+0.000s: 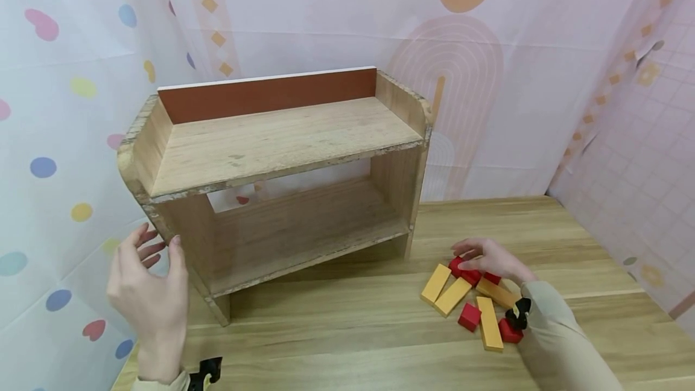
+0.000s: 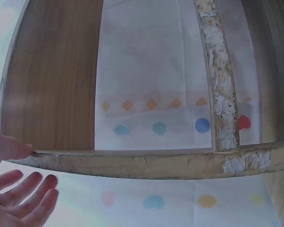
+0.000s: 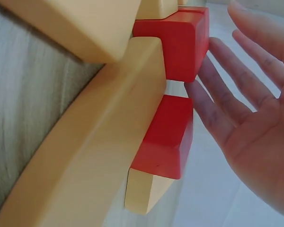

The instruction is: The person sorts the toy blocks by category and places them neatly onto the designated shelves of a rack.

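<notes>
Left hand point(image 1: 149, 291) was loose, thumb just touching the shelf point(image 1: 271, 180) edge, probably steadying it. Right hand point(image 1: 491, 258) lay flat-fingered over the red blocks point(image 1: 471, 275) on the table point(image 1: 347, 343), gripping nothing, yellow blocks point(image 1: 452, 296) scattered beside.

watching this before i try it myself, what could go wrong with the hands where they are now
The right hand reaches into a tight heap of red blocks and yellow blocks; its straight fingers could nudge neighbours and scatter the pile. The left hand touches the chipped front edge of the wooden shelf, which looks rough and might scrape skin, and a push there might shift the shelf on the table.
</notes>
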The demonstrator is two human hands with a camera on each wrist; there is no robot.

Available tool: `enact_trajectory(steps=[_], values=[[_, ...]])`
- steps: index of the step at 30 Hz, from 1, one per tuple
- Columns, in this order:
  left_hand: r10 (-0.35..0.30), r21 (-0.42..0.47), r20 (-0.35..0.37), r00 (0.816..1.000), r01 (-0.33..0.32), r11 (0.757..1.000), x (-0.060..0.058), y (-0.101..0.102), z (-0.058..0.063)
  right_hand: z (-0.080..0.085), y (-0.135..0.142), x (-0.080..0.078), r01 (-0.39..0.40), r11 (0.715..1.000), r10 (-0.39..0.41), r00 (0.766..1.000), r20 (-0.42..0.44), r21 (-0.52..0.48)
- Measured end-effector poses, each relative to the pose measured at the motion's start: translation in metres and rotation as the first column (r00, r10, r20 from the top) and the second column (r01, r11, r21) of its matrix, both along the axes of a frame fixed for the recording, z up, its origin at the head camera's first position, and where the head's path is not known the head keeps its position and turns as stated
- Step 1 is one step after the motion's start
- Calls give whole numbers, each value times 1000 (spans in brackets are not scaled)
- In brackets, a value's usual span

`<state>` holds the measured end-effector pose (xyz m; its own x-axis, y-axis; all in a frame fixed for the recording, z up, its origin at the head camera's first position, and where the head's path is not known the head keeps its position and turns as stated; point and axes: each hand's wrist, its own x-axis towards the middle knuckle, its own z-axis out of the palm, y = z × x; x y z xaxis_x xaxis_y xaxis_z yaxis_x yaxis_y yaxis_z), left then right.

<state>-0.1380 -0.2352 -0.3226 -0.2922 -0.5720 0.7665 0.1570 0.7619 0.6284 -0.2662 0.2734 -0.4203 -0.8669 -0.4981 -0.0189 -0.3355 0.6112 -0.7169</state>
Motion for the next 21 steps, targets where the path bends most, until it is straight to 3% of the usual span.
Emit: enact_trajectory(steps=[9,21], values=[[-96,-6,59,994,96,995,-2,-7,-2,-2,-2,-4,-13,1000,12,999,51,6],[-113,1,48,992,113,994,-5,-10,-4,-7,3,-9,7,1000,-10,996,94,30]])
